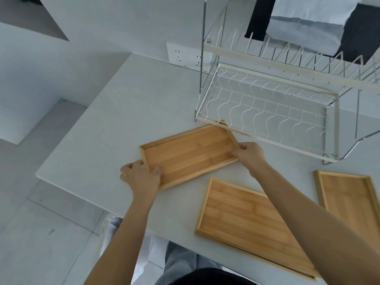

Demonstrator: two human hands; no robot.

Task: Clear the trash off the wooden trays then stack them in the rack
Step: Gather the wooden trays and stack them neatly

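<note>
A wooden tray (pixel 189 153) lies at an angle in the middle of the white table, bare inside. My left hand (pixel 141 176) grips its near-left short end, thumb inside the rim. My right hand (pixel 249 154) grips its far-right end. The tray's far corner sits just under the front edge of the white wire rack (pixel 267 112). A second wooden tray (pixel 246 219) lies flat nearer to me, partly under my right forearm. At the right edge a third wooden tray (pixel 349 202) lies flat. No trash shows on any tray.
The rack has two tiers, and its upper tier (pixel 308 58) carries upright dividers. Folded cloths (pixel 308 23) hang behind it. A wall socket (pixel 187 56) sits left of the rack. The table's left edge (pixel 61 167) drops to a tiled floor.
</note>
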